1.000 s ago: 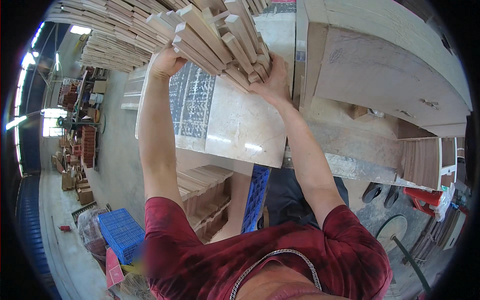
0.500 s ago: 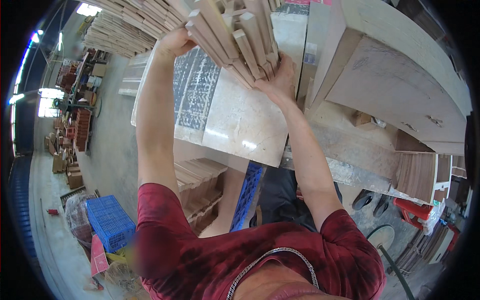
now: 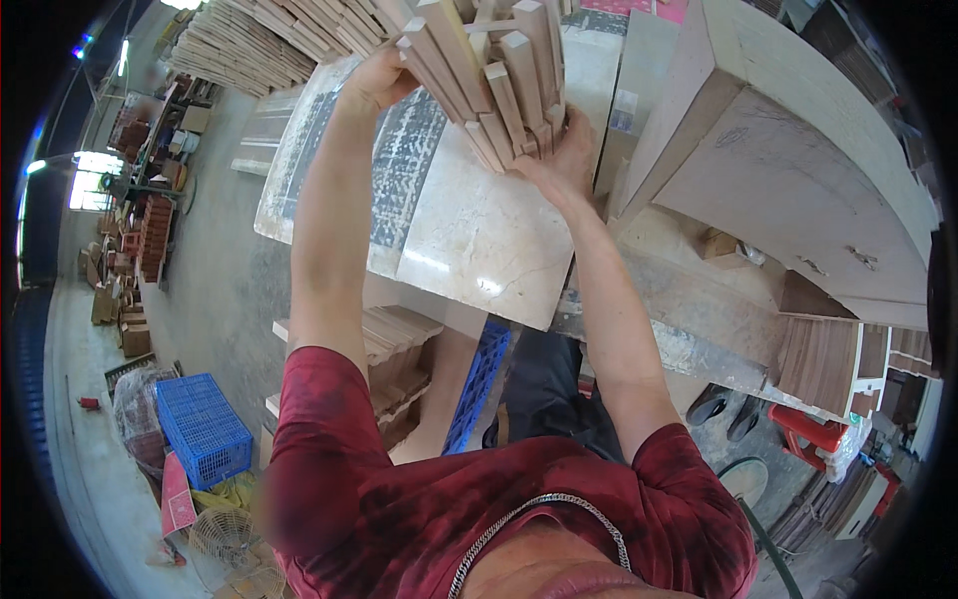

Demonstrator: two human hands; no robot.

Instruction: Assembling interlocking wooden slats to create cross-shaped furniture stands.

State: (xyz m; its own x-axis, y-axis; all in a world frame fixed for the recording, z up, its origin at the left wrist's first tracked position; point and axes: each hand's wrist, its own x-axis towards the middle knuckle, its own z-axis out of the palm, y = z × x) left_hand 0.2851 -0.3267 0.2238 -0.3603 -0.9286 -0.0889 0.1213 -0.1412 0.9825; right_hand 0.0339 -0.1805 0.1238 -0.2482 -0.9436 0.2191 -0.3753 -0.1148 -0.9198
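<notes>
A loose bundle of pale wooden strips stands tilted over the far part of the worktop, its near ends uneven. My left hand is closed round the bundle's left side, its fingertips hidden behind the wood. On the right, lower down, my right hand grips the same strips near their lower ends, thumb in front and fingers round the side. Both arms are stretched out over the worktop, which has a pale smooth slab and a dark, white-speckled strip.
Stacks of wooden strips lie at the far left. A large wooden machine housing stands close on the right. Below the worktop are stacked wood pieces and a blue plastic crate. Another blue crate sits on the floor.
The bundle and both hands have shifted slightly to the right in the picture, and the strips stand a little more upright. Both hands keep their grip.
</notes>
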